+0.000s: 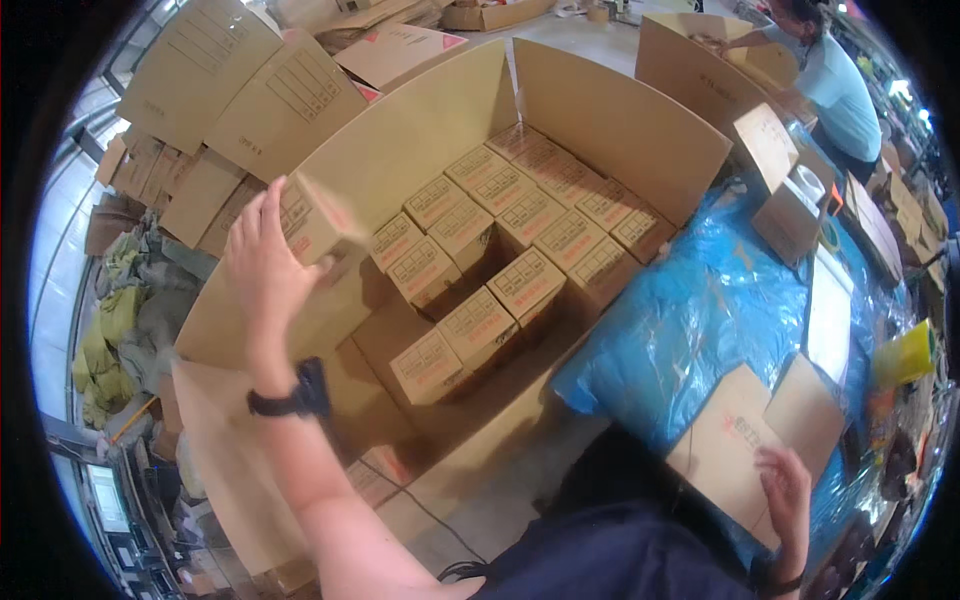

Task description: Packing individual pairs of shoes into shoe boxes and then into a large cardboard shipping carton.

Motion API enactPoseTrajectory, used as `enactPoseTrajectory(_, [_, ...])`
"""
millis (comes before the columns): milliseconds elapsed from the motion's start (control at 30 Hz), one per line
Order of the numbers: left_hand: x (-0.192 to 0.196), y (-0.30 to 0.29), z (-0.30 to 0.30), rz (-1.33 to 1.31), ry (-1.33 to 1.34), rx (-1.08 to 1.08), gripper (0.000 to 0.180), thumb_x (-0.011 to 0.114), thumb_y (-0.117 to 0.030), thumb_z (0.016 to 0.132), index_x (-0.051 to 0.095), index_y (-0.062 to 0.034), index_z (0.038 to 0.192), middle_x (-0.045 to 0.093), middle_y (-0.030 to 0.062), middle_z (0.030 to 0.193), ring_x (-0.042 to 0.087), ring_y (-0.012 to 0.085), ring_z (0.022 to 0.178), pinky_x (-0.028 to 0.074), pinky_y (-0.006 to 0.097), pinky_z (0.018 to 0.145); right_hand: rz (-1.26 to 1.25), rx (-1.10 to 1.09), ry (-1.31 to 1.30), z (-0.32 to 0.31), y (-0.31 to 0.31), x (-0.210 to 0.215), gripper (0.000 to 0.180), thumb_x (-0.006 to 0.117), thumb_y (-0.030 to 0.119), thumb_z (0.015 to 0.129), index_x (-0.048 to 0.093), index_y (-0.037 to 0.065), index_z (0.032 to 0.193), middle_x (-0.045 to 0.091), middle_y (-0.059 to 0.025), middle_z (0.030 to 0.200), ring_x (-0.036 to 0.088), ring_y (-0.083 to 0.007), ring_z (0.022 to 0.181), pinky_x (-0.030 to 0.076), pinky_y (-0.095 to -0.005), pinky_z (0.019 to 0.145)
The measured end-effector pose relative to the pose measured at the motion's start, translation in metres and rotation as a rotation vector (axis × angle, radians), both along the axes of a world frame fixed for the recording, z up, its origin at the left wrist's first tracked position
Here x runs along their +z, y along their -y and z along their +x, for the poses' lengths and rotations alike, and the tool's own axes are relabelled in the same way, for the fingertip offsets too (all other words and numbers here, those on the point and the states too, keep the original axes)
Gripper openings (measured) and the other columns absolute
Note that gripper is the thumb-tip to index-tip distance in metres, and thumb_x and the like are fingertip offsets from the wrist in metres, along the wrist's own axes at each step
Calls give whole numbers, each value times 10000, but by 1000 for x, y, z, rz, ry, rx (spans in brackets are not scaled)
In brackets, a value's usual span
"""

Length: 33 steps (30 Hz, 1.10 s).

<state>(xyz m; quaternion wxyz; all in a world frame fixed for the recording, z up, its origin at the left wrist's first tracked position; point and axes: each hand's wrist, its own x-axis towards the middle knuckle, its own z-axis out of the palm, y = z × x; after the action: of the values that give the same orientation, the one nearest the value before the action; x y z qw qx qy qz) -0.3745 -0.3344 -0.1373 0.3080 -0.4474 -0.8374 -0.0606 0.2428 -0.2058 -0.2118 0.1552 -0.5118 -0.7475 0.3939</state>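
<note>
My left hand (268, 262), with a black watch on its wrist, grips a small cardboard box (308, 222) over the left wall of a large open carton (610, 115). The held box is smeared by motion. Inside the carton stand several similar small boxes (475, 325) in rows, with printed tops and gaps between some of them. To the right, my right hand (785, 492) has loosely bent fingers, apart from one another, over a brown cardboard piece with flaps (735, 435). Whether its fingertips touch the cardboard, I cannot tell.
Blue plastic sheeting (700, 300) covers a surface right of the carton, with a small open box (790, 215) holding tape rolls on it. Stacked cardboard (225, 85) rises at the far left. A co-worker (835, 85) leans over another carton (690, 75) at the far right.
</note>
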Motion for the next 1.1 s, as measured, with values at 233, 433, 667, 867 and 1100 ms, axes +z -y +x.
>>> enactPoseTrajectory(233, [-198, -8, -148, -195, 397, 150, 764, 679, -436, 874, 397, -94, 1496, 534, 171, 1426, 445, 318, 1374, 195, 516, 1217, -125, 103, 186, -17, 1, 1, 246, 666, 85, 898, 679, 47, 1141, 735, -128, 1044, 715, -275, 989, 557, -357, 859])
enactPoseTrajectory(433, [-259, -36, -114, -187, 572, 69, 651, 619, -203, 939, 365, -64, 1521, 396, 167, 1550, 337, 317, 1456, 204, 484, 1223, 128, 68, 371, 28, 21, -16, 234, 674, 148, 892, 703, 105, 1121, 731, -117, 1044, 692, -311, 988, 549, -402, 882])
enactPoseTrajectory(667, [-138, -134, 83, -68, 1152, -652, 529, 554, -110, 955, 451, -11, 1464, 454, 175, 1519, 401, 309, 1426, 300, 410, 1187, 94, -298, 95, 231, 45, -131, 688, 704, 10, 769, 524, 143, 1419, 481, -142, 1498, 483, -345, 1353, 437, -420, 1101])
enactPoseTrajectory(867, [-181, -113, 371, -481, 569, -1352, 491, 665, -213, 893, 588, -93, 1362, 472, 144, 1513, 390, 367, 1424, 198, 572, 1198, 248, 206, 596, 223, -11, -109, 924, 817, 361, 765, 360, 112, 1528, 325, -117, 1608, 328, -319, 1465, 328, -464, 1171])
enactPoseTrajectory(1100, [-194, -116, 411, -670, 666, -1424, 472, 592, -174, 956, 531, -17, 1398, 440, 210, 1517, 406, 376, 1406, 273, 496, 1175, 343, 288, 575, 252, 13, -117, 1085, 826, 497, 714, 281, 34, 1530, 255, -213, 1611, 276, -369, 1484, 316, -532, 1173])
